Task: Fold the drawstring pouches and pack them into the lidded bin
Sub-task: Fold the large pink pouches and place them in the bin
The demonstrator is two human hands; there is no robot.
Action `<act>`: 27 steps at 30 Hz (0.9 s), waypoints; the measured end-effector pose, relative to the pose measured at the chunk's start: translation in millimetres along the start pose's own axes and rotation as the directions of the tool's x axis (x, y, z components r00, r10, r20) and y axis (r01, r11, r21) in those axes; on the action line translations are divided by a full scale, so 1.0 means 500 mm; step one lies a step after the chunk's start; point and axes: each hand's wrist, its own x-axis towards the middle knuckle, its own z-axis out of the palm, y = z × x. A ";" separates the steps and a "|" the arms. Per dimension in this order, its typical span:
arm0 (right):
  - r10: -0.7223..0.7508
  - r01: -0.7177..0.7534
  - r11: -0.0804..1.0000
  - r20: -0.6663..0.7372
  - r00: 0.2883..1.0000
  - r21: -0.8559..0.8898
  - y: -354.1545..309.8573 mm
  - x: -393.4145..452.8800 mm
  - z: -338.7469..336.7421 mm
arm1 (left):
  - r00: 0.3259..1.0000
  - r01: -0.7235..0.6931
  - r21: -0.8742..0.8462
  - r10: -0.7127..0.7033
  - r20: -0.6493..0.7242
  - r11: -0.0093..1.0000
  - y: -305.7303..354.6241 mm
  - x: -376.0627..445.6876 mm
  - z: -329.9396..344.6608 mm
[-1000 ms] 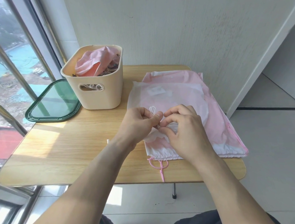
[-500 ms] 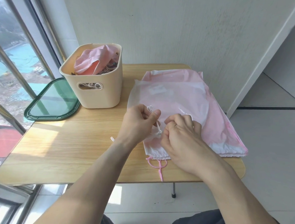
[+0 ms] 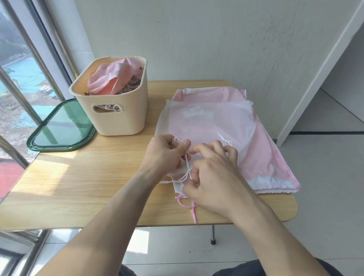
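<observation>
A stack of pink and white drawstring pouches (image 3: 214,124) lies flat on the right half of the wooden table (image 3: 85,183). A translucent white pouch tops the stack. My left hand (image 3: 163,155) pinches its white drawstring (image 3: 186,171) between thumb and forefinger. My right hand (image 3: 212,174), fingers curled, pinches the same cord lower down at the pouch's near edge. A pink cord (image 3: 190,208) hangs over the table's front edge. The beige bin (image 3: 113,118) stands at the back left with a crumpled pink pouch (image 3: 114,78) inside.
The bin's green lid (image 3: 61,128) lies flat left of the bin, by the window. A wall runs behind the table and a doorway opens at the right. A bare stretch of tabletop lies in front of the lid.
My right hand has drawn down toward the near edge of the pouch, stretching the white cord out between both hands. My left hand stays in place.
</observation>
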 end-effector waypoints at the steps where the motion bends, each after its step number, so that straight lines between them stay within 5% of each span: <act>1: 0.018 -0.017 1.000 -0.054 0.998 0.019 0.005 0.002 0.003 | 1.000 0.014 -0.003 -0.014 0.008 1.000 0.000 0.003 -0.003; 4: 0.043 -0.040 0.999 -0.118 0.992 0.027 0.014 0.004 0.007 | 0.998 0.052 -0.001 -0.052 0.035 0.999 -0.001 0.008 -0.009; 11: 0.007 -0.010 0.999 0.076 0.997 0.051 0.001 -0.003 0.013 | 0.992 0.112 0.015 -0.113 0.052 0.994 -0.015 0.009 0.001; 14: 0.060 -0.086 0.971 0.120 0.991 0.222 0.008 -0.007 0.004 | 0.988 0.133 0.015 -0.134 0.073 0.991 -0.014 0.012 -0.005; 27: 0.077 -0.005 0.967 -0.276 0.958 0.253 0.015 -0.014 0.034 | 0.974 0.169 0.008 -0.168 0.154 0.986 -0.004 0.014 -0.020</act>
